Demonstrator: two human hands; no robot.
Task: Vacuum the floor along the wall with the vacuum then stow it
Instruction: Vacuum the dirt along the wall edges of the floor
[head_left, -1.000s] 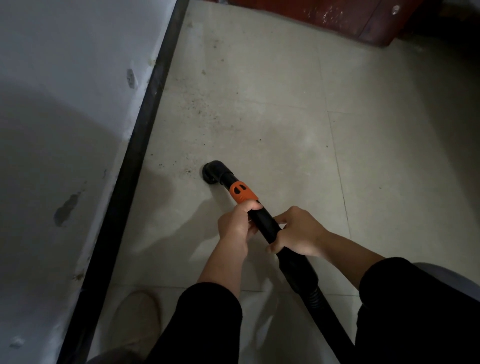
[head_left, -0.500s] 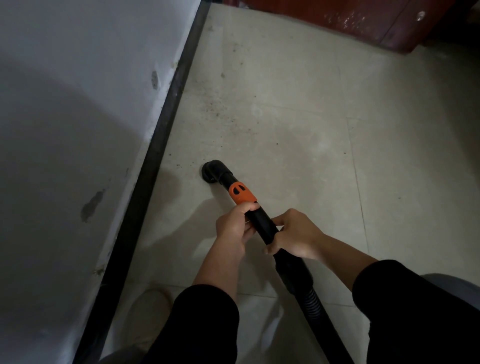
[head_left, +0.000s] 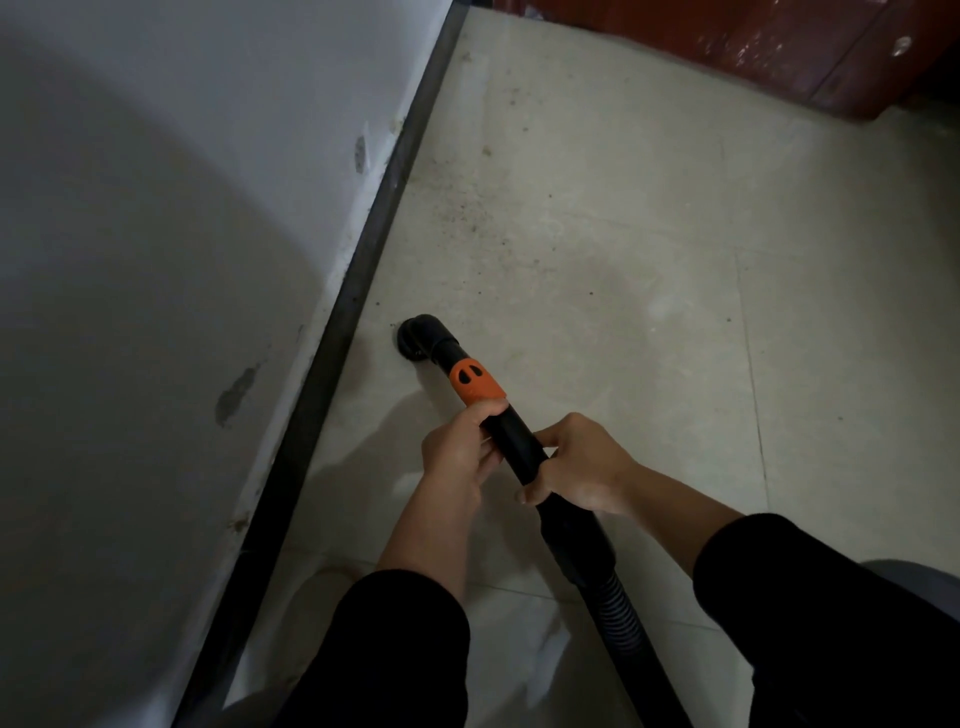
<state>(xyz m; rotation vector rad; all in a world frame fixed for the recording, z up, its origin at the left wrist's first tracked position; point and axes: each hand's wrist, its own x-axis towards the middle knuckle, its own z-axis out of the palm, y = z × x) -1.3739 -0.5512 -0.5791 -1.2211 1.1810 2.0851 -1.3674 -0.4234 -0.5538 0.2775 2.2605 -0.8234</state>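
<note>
The nozzle (head_left: 415, 340) has crept nearer the baseboard (head_left: 363, 260), left hand (head_left: 460, 449) and right hand (head_left: 587, 467) grips both wrapped round the tube (head_left: 513, 439), so probably mid-sweep.

Home room, likely: pale tiled floor (head_left: 597, 249) beneath left hand (head_left: 460, 457); white wall (head_left: 156, 208), dark skirting (head_left: 370, 249) to its left; red-brown wooden furniture (head_left: 779, 47) far ahead.

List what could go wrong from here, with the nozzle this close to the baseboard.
1. The nozzle sits just off the dark baseboard; the strip along the wall may get skipped, or a sideways push could scuff it.
2. Dirt specks ahead spread wider than the small nozzle; one pass likely leaves some.
3. Left hand and right hand grip the wand while the ribbed hose trails back toward the person; it may snag underfoot.
</note>
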